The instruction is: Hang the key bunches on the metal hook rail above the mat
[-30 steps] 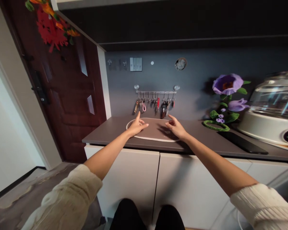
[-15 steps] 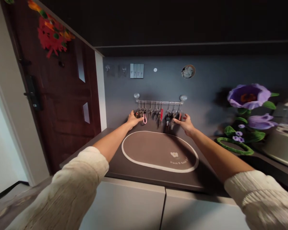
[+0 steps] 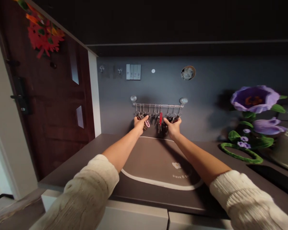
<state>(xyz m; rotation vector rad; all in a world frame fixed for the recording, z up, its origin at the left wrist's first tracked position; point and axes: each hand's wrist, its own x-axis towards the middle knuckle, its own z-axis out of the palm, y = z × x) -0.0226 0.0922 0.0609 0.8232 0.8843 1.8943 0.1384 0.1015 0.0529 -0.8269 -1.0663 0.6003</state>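
Observation:
A steel rail [image 3: 158, 105] on suction cups holds several key bunches on small hooks against the grey wall. My left hand [image 3: 140, 124] is up at the left key bunch [image 3: 140, 116], beside a pink loop strap [image 3: 147, 123]. My right hand [image 3: 173, 127] touches the right key bunch [image 3: 171, 118], close to a red fob [image 3: 160, 118]. Both hands partly hide the keys, and my fingers are lost among them. Below my hands lies a brown oval mat [image 3: 158, 163] with a cream border.
The dark grey countertop [image 3: 105, 150] runs below the wall. A dark red door [image 3: 50, 95] stands on the left, and a switch panel [image 3: 133, 72] is above the rail. A purple artificial flower [image 3: 255, 99] and a white appliance [image 3: 284, 150] stand on the right.
Both hands have risen from above the mat to the hanging keys. My right hand has moved in towards the middle of the rail, and the view has come closer to the wall.

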